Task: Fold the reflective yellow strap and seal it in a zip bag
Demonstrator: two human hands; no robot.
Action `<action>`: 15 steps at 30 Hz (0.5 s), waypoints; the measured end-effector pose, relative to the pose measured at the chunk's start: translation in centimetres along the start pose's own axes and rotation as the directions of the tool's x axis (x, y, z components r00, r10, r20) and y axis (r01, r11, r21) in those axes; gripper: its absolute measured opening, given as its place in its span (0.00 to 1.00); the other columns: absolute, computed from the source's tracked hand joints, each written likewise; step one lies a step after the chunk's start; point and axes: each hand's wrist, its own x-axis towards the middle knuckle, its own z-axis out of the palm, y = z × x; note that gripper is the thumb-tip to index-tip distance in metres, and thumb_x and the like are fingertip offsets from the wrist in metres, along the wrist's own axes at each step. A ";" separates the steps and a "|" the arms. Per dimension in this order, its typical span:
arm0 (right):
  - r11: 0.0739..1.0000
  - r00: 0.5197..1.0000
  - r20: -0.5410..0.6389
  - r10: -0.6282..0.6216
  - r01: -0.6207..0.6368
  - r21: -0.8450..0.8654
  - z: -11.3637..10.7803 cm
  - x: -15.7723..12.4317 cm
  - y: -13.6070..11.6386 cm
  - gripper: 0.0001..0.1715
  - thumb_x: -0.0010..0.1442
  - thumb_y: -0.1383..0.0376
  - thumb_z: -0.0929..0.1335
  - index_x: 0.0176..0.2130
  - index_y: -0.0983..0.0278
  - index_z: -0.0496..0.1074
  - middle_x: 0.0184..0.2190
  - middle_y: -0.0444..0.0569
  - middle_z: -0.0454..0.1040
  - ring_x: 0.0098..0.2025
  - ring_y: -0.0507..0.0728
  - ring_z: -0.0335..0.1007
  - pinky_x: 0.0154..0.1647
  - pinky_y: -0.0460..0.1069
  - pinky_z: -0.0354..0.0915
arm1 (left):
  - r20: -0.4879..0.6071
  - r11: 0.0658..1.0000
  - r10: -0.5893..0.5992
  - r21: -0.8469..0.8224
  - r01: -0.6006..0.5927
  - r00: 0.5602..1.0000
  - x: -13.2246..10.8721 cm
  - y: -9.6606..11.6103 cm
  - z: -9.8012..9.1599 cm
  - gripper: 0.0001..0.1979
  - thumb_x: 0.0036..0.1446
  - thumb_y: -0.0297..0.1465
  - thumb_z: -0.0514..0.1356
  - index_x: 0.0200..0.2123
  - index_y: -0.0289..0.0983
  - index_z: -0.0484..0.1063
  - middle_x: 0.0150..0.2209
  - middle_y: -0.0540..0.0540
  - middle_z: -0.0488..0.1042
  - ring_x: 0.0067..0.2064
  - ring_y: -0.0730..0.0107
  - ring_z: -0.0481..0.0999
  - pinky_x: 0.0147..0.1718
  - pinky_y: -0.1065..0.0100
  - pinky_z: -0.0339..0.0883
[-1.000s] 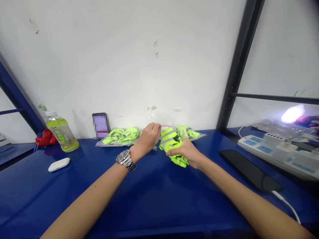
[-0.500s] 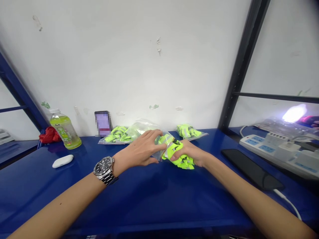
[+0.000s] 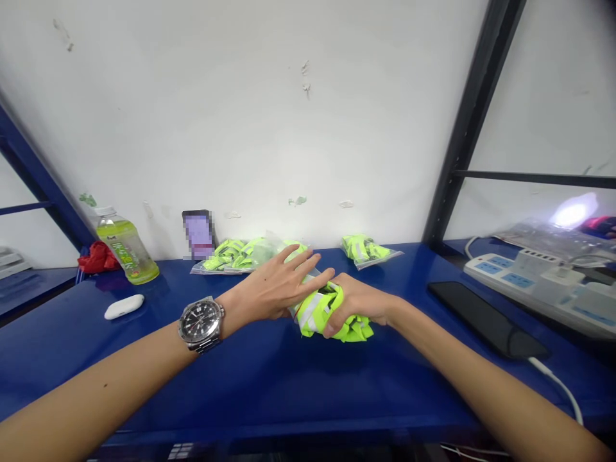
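A bunched neon-yellow reflective vest (image 3: 312,314) with silver-grey strips is gripped in my right hand (image 3: 359,301), fingers wrapped round it just above the table. Its left end sits at the mouth of a clear zip bag (image 3: 292,310), where a bit of red seal line shows. My left hand (image 3: 276,282), with a metal watch (image 3: 201,322) on the wrist, is on the bag beside the vest. Its fingers reach right over the bag mouth and touch the vest; the thumb is hidden underneath. Most of this bag lies behind the left hand.
Bagged yellow vests (image 3: 233,255) lie by the wall, and another bagged vest (image 3: 362,249) is farther right. A propped phone (image 3: 199,234), drink bottle (image 3: 128,247), red cloth (image 3: 97,258) and white case (image 3: 124,307) stand left. A black phone (image 3: 486,319) and power strip (image 3: 510,273) lie right.
My left hand has moved slightly right, its fingers now stretched over the vest's upper edge. The right hand and vest have shifted a little left and lower, and the raised clear plastic has sunk.
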 end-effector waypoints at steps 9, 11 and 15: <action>0.998 0.997 -0.073 0.019 -0.024 -0.059 0.4 0.0 -0.1 0.20 0.33 0.68 0.77 0.31 0.67 0.76 0.30 0.45 0.77 0.33 0.57 0.72 0.31 0.48 0.67 | 0.035 0.998 -0.029 -0.062 0.031 0.999 -0.6 1.3 0.8 0.52 0.46 0.36 0.65 0.65 0.31 0.35 0.56 0.30 0.64 0.54 0.45 0.67 0.50 0.52 0.60; 0.999 0.997 -0.072 -0.006 0.003 -0.039 0.8 0.0 -0.2 0.19 0.34 0.69 0.77 0.31 0.66 0.75 0.29 0.44 0.76 0.33 0.56 0.72 0.31 0.47 0.66 | 0.012 1.000 -0.014 0.003 0.014 1.000 -0.6 1.6 1.1 0.47 0.50 0.32 0.63 0.65 0.34 0.37 0.58 0.29 0.61 0.55 0.44 0.66 0.51 0.51 0.59; 0.999 0.989 -0.147 -0.032 0.037 0.027 1.1 0.2 0.0 0.23 0.33 0.70 0.78 0.32 0.65 0.70 0.26 0.40 0.72 0.32 0.55 0.71 0.29 0.46 0.64 | -0.034 0.994 0.003 0.109 0.001 0.999 -0.6 1.5 1.9 0.37 0.57 0.23 0.54 0.65 0.39 0.38 0.59 0.31 0.60 0.52 0.51 0.69 0.48 0.55 0.62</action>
